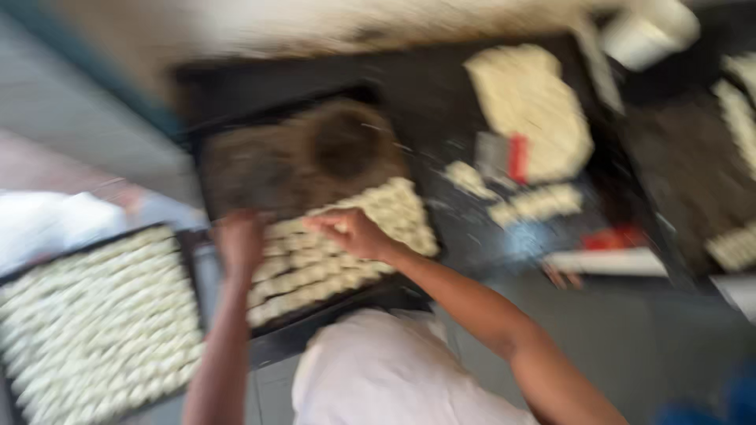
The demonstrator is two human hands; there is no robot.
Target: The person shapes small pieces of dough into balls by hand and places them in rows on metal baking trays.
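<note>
So we're about half done with the middle baking tray (236,169): dough pieces (339,252) cover its near half in rows, the far half's still bare, while the tray at the left edge (187,260) is already packed full. Our right hand (354,232) looks pinched on a piece, though it's too blurry to swear. The left hand (239,242) rests curled at the rows' left end, grip unclear, and there's a big dough slab (535,110) still on the worktop's (441,94) far right.

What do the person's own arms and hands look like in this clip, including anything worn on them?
Both forearms are bare, with no sleeves, gloves, watch or rings visible, though the picture is heavily motion-blurred. The left hand and right hand are bare too. A white garment covers the torso below them.
</note>
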